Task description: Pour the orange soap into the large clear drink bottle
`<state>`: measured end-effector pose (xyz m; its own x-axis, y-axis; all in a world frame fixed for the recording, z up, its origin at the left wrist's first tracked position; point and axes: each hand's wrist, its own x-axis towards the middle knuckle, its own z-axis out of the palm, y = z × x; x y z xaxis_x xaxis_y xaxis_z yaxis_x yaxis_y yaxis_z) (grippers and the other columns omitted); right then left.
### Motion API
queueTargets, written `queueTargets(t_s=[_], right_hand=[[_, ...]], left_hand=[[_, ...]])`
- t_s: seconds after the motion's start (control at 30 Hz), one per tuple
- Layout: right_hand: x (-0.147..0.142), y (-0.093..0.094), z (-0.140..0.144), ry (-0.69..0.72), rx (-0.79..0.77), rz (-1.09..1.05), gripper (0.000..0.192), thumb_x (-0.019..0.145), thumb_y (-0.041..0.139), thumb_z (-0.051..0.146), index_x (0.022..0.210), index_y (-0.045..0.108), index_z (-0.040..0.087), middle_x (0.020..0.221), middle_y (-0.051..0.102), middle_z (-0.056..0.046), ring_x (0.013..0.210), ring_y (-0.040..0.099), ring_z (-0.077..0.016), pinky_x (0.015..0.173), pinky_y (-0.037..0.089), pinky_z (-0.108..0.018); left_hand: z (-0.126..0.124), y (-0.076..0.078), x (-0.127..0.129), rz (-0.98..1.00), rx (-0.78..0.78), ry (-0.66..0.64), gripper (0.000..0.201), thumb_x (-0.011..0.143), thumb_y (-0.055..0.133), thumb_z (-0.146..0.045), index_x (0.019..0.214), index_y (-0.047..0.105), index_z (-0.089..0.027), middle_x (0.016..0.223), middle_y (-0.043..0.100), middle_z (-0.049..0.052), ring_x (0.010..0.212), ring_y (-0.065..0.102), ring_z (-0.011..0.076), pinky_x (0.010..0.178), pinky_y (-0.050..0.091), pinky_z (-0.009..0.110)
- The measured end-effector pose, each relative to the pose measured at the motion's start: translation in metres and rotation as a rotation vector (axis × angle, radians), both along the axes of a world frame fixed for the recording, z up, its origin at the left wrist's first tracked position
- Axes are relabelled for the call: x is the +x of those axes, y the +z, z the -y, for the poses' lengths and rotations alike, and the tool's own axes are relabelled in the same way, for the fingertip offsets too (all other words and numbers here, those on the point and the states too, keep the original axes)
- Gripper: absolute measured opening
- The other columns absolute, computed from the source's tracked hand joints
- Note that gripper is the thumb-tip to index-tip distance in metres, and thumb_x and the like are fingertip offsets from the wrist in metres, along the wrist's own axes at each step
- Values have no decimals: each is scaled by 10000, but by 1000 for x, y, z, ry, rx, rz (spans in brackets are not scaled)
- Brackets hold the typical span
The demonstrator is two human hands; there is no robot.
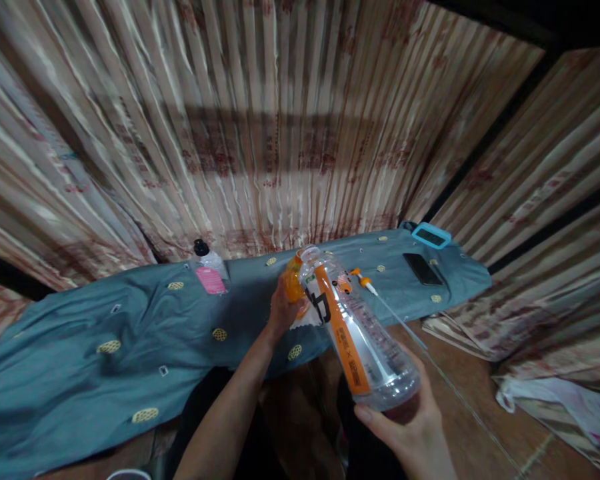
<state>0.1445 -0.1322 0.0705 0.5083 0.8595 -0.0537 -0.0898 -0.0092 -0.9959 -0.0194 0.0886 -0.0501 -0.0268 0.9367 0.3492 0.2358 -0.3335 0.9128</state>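
Right hand (410,427) cupped round base of clear bottle (355,327), fingers curled against it. Bottle tilted away, empty-looking, orange label strip down its side, mouth uncapped. Left hand (283,310) closed on orange cap (294,281) beside bottle mouth. Farther off on blue cloth (80,333): small bottle (210,267) with pink label, contents unclear; dark phone (422,268).

Clear bottle (357,333) with orange stripe (orange cap (293,283)), teal yellow-dotted cloth (105,333).
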Motion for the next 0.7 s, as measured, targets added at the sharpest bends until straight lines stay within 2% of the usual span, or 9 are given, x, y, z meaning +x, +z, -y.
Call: queueTargets(t_s=[0.1,0.37,0.53,0.7], right_hand=[[-2,3,0,-13,-10,-40,913,483,962,310,1294,546,264,1159,804,-2,1041,785,-202,892,614,-265],[0,2,1,19,-9,-7,890,525,966,331,1302,536,276,1143,814,-9,1037,798,-244,872,644,-323],[-1,3,1,4,0,-10,877,512,954,303,1290,550,273,1138,819,5,1041,797,-217,897,631,-291],[2,-2,1,15,21,60,860,548,964,347,1299,556,260,1156,813,-23,1054,795,-245,912,634,-332]], left_hand=[[0,-1,0,5,1,-4,669,731,798,-204,1337,514,-219,1137,738,46,943,733,235,888,623,397],[0,-3,0,5,16,3,671,747,815,-220,1349,518,-216,1146,740,59,958,746,252,889,633,410],[1,-1,-1,9,29,-8,685,750,811,-217,1369,516,-207,1176,737,70,996,742,263,911,630,418],[1,-1,-1,4,22,-5,682,749,812,-230,1364,520,-213,1166,737,68,970,741,261,900,623,416]])
